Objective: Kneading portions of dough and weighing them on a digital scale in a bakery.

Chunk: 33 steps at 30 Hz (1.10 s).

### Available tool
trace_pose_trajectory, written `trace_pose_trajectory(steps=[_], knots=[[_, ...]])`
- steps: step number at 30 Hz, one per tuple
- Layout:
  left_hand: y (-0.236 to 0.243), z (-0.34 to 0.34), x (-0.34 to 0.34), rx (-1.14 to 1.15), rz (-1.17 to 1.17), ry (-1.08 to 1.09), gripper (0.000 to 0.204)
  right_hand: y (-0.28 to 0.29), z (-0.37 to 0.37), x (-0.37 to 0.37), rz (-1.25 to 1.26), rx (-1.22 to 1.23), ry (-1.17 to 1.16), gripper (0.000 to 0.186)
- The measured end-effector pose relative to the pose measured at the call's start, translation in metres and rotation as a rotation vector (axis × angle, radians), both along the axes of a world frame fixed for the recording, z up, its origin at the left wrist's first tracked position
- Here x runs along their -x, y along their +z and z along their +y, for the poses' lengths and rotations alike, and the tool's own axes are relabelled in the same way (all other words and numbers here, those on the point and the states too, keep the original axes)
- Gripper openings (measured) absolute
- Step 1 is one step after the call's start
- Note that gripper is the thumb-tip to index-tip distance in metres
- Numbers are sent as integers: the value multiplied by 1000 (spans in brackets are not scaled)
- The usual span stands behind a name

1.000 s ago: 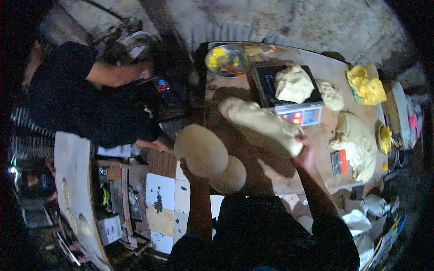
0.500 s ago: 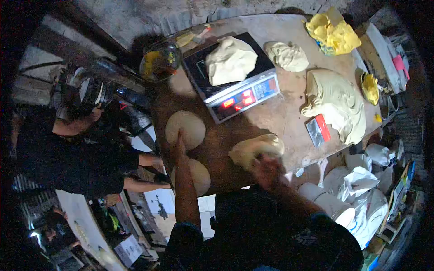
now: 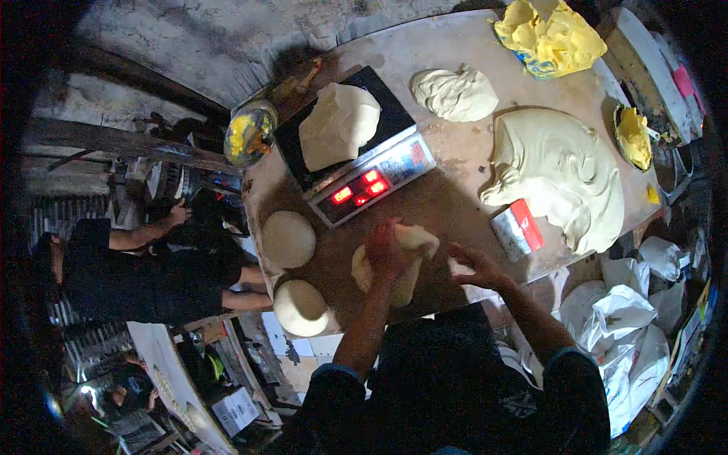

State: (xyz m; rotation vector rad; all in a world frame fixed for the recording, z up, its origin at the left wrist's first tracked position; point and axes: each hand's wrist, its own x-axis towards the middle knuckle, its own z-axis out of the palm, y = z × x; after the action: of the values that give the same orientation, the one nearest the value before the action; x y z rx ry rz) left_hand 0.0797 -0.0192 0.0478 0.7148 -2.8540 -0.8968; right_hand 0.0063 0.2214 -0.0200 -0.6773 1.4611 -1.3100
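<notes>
My left hand (image 3: 384, 253) is on a soft piece of cream dough (image 3: 412, 269) near the table's front, its fingers blurred and dim. Just right of it, my right hand (image 3: 481, 270) stands open with fingers apart and curved. Two smooth round dough balls (image 3: 290, 240) sit at left, one behind the other. Behind my hands, a scale (image 3: 370, 173) with a black platform and a lit red display bears a lump of dough (image 3: 335, 121). A red and silver scraper (image 3: 516, 230) lies beside a large folded dough mass (image 3: 561, 167) at right.
The table (image 3: 455, 38) also carries another dough lump (image 3: 455, 95), crumpled yellow material (image 3: 553, 42), a small yellow-filled container (image 3: 632, 136) and a bowl (image 3: 249, 135). A person in black (image 3: 144, 269) stands at left. White sacks (image 3: 626, 334) lie below at right.
The long dough piece has come down to the table's front. My left hand has left the round balls and moved right onto it. My right hand has let go and opened beside it.
</notes>
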Motion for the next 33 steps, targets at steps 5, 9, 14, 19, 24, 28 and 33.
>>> trace_pose_trajectory(steps=[5, 9, 14, 19, 24, 28, 33], knots=[[-5, 18, -38, -119, -155, -74, 91, -30, -72, -19, 430, 112, -211, 117], [9, 1, -85, -217, -256, -125, 92, -38, -84, -53, 352, 238, -175, 97], [-36, 33, -205, -671, 17, -120, 84, -12, -51, -128, 503, 32, 267, 57], [148, 18, -146, -516, 438, -283, 53, 148, -70, -116, 245, 262, -228, 40], [128, 31, -178, 93, 814, -650, 52, 208, -40, -138, 1416, 377, -397, 25], [12, 48, -199, -56, 441, -591, 55, 39, 9, -171, 1123, -304, 55, 28], [-56, 6, -217, -182, -116, -506, 69, 24, 13, -118, 842, -187, 534, 45]])
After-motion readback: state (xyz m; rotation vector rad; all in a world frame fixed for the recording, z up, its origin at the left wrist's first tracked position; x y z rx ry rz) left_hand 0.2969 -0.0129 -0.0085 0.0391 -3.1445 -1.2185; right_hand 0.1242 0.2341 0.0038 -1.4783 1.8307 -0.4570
